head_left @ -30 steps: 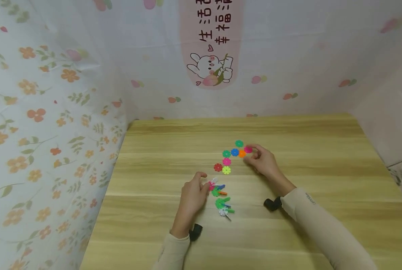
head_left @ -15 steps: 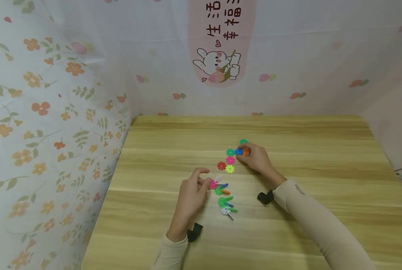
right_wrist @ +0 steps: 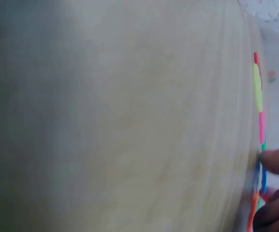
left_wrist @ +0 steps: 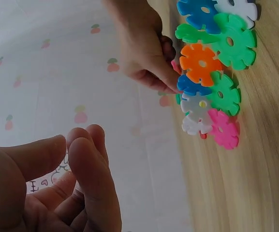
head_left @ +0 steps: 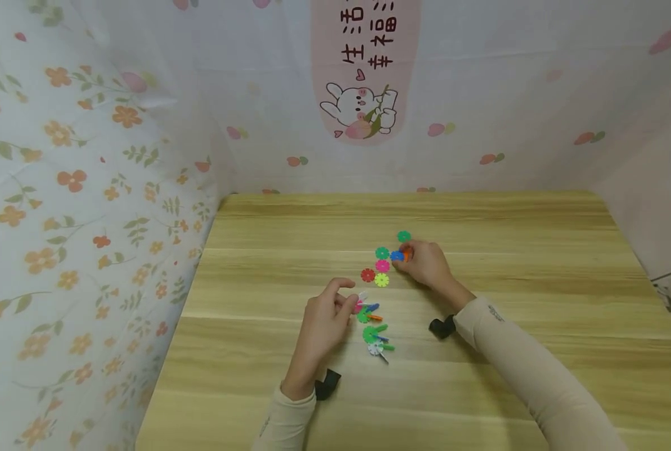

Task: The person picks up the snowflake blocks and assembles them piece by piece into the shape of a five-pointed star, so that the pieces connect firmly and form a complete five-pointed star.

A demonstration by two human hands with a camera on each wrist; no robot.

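My right hand (head_left: 425,262) pinches a blue snowflake disc (head_left: 396,255) between thumb and index finger, at the end of a flat row of discs. An orange disc (head_left: 407,255) shows partly under its fingers. Along the row lie a green disc (head_left: 382,253), a pink disc (head_left: 382,266), a yellow-green disc (head_left: 382,280) and a red disc (head_left: 367,275). My left hand (head_left: 327,319) hovers beside a cluster of joined discs (head_left: 364,315), fingers bent loosely; the left wrist view shows nothing between its fingertips. A pink disc (left_wrist: 224,129) belongs to that cluster.
Nearer me lies a second joined cluster with a green disc (head_left: 370,334) and a white disc (head_left: 375,348). A lone green disc (head_left: 404,236) lies beyond the right hand. Black wrist mounts (head_left: 441,327) hang below both wrists. Printed cloth (head_left: 245,163) stands behind the wooden table (head_left: 510,250).
My right hand has shifted left along the row, from the pink disc beside the orange one to the blue disc. That pink disc is now hidden. The left hand stays nearly in place.
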